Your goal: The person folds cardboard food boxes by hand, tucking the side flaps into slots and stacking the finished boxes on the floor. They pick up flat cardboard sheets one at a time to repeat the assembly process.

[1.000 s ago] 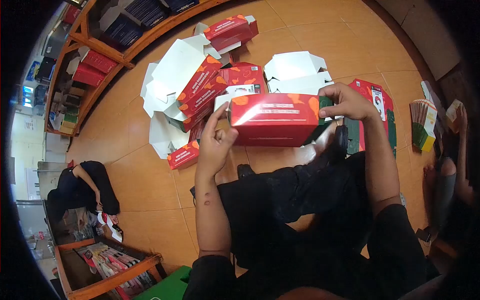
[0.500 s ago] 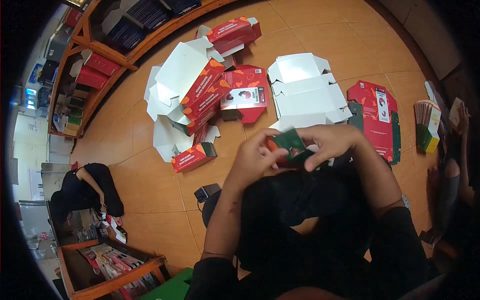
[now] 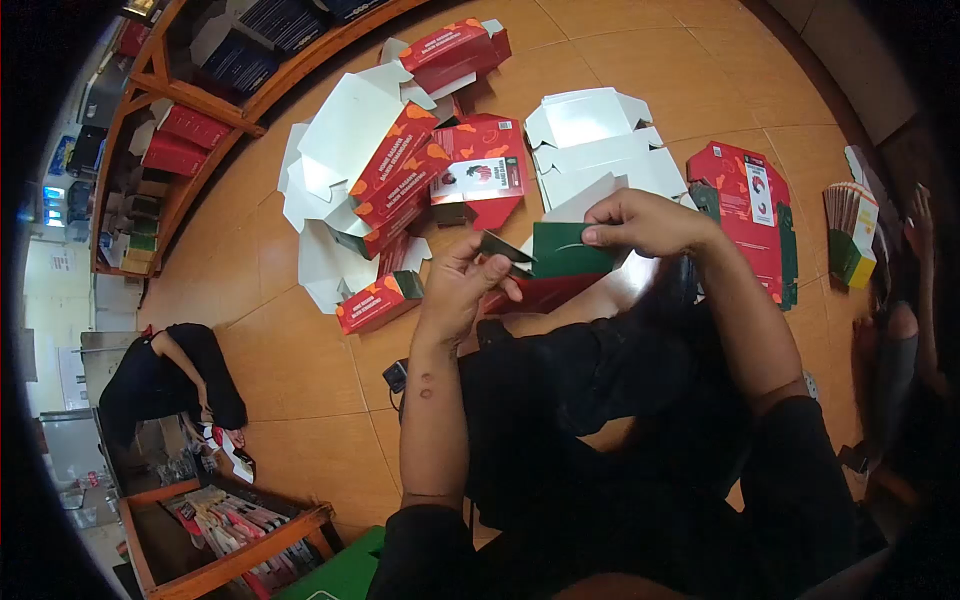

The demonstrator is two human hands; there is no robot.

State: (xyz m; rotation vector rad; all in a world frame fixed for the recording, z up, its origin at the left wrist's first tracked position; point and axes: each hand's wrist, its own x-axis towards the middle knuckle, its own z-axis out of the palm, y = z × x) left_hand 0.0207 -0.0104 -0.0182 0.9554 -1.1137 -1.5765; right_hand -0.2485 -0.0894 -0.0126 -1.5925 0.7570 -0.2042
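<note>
Between my two hands is a partly folded cardboard box (image 3: 565, 252), green on its flaps and red along its lower side. My left hand (image 3: 462, 278) pinches a dark flap at its left end. With thumb and fingers, my right hand (image 3: 645, 222) grips the green panel near its upper right corner. White inner card shows behind the green panel. Just beyond my hands lie flat white box blanks (image 3: 600, 145). To their right is a flat red and green box blank (image 3: 745, 220).
Partly folded red boxes (image 3: 400, 180) pile up at the left. Wooden shelves (image 3: 250, 115) hold more boxes at the upper left. A wooden crate (image 3: 225, 535) stands at the lower left. One person (image 3: 180, 375) crouches at the left; another person's arm (image 3: 925, 270) shows at the right.
The box has turned and opened out, so more of its green panel and red side shows. My left hand has moved left and down, my right hand slightly up.
</note>
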